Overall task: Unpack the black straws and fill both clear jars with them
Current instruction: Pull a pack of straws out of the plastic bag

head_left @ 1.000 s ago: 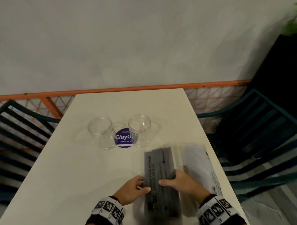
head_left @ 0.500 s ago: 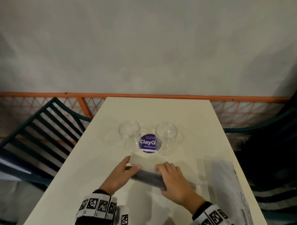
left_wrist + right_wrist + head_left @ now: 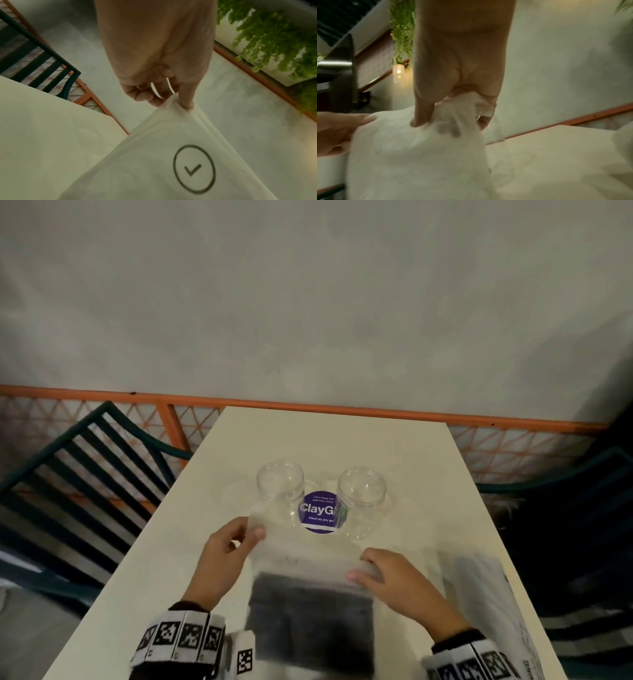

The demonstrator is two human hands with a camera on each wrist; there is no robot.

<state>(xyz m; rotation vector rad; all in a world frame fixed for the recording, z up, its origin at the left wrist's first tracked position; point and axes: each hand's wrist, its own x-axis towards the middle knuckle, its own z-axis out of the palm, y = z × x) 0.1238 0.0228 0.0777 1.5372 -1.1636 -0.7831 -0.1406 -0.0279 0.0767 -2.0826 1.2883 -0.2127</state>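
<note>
- Held over the near half of the desk [image 3: 404, 460]: a frosted plastic bag [image 3: 308, 556], blurred, with the black straws [image 3: 310, 618] showing as a dark block through its lower part.
- Gripping the bag's far left corner: left hand [image 3: 222, 559], thumb and forefinger pinched on the plastic, other fingers curled; confirmed in the left wrist view, where the corner [image 3: 178, 108] sits squeezed between the fingertips.
- Printed on the bag near that corner: a circled check mark [image 3: 194, 169].
- Clutching the bag's right upper edge: right hand [image 3: 400, 580], fingers curled over bunched plastic; in the right wrist view, thumb and fingers closed on a gathered fold [image 3: 458, 108], with dark straw ends [image 3: 455, 132] faintly visible through it.
- Standing upright beyond the bag, mid-desk: left clear jar [image 3: 281, 491] and right clear jar [image 3: 361, 501], side by side and apart, no straws inside either.
- Between the jars, flat on the desk: a round purple sticker [image 3: 318, 511] reading "ClayG", partly covered by the right jar.
- Lying at the desk's right edge: a second, larger translucent bag [image 3: 479, 587] with printed text, apart from the hands.
- On both wrists: bands with black-and-white square markers [image 3: 178, 635].
- Either side of the desk: dark slatted chairs [image 3: 78, 474]; behind, an orange railing [image 3: 308, 405] and a grey wall.
</note>
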